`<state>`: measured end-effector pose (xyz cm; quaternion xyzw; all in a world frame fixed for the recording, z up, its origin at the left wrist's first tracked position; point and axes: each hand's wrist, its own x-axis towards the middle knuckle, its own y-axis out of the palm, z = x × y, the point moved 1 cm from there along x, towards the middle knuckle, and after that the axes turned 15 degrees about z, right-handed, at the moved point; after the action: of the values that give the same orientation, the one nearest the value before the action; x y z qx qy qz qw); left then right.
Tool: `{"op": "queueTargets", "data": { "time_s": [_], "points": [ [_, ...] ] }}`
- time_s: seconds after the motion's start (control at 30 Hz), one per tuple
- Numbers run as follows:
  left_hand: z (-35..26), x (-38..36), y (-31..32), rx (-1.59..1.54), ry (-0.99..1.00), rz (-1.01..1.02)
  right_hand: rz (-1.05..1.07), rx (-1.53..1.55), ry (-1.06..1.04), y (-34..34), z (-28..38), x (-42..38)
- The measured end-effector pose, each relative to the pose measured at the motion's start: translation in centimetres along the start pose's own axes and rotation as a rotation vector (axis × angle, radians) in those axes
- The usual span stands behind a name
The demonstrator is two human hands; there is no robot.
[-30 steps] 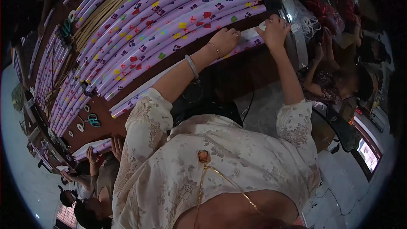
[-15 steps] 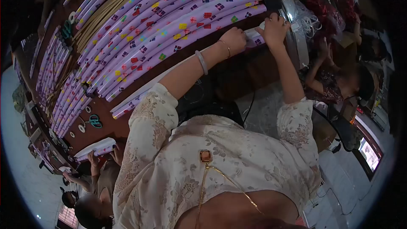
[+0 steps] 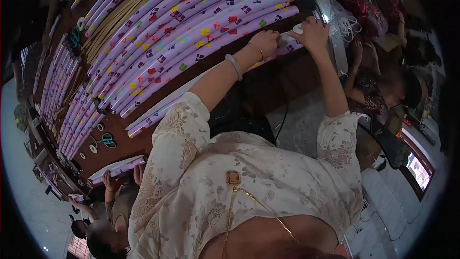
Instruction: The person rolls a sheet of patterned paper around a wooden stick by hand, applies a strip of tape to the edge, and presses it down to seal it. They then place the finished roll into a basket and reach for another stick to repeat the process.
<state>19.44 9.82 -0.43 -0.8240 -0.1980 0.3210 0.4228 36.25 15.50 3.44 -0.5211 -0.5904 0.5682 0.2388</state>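
At the table's near edge, my left hand (image 3: 265,43) rests with curled fingers on a lilac wrapping-paper roll (image 3: 165,110) printed with coloured gifts. Its fingertips are partly hidden against the paper. Beside it to the right, my right hand (image 3: 314,33) has its fingers around a small white tape roll (image 3: 298,29), just above the end of the same paper roll. A long row of similar finished rolls (image 3: 191,33) lies beyond both hands.
Teal scissors (image 3: 108,140) and white tape rings (image 3: 93,148) lie on the brown table (image 3: 122,132). Co-workers sit at lower left and at right. Clear plastic bags (image 3: 347,24) and a brown paper stack (image 3: 112,14) are also there.
Both my hands remain at the roll's end, with the left wrist shifted slightly right. At lower left, the co-worker's hands and paper roll have moved slightly right.
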Motion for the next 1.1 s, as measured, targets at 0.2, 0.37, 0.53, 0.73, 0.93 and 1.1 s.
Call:
{"op": "queueTargets", "data": {
  "time_s": [0.2,0.37,0.53,0.73,0.93,1.1],
  "points": [
    [-0.7,0.5,0.8,0.074,-0.102,0.007,0.191,0.095,0.026,-0.9,-2.2,-0.5],
    [-0.6,0.3,0.0,0.135,-0.098,0.042,0.124,0.006,0.181,-0.8,-2.0,-0.9],
    [-0.9,0.1,-0.1,0.153,-0.115,0.031,-0.042,-0.055,0.222,0.4,-0.8,-0.8],
    [-0.9,0.1,-0.6,0.188,-0.123,0.066,-0.06,-0.039,0.239,0.6,-0.5,-0.7],
    [-0.8,0.1,-0.3,0.242,-0.11,0.037,-0.117,-0.026,0.254,1.2,-0.1,-0.7],
    [-1.4,1.5,-0.4,0.265,-0.141,-0.076,-0.212,0.05,0.211,2.0,-0.8,-1.3]
  ]
}}
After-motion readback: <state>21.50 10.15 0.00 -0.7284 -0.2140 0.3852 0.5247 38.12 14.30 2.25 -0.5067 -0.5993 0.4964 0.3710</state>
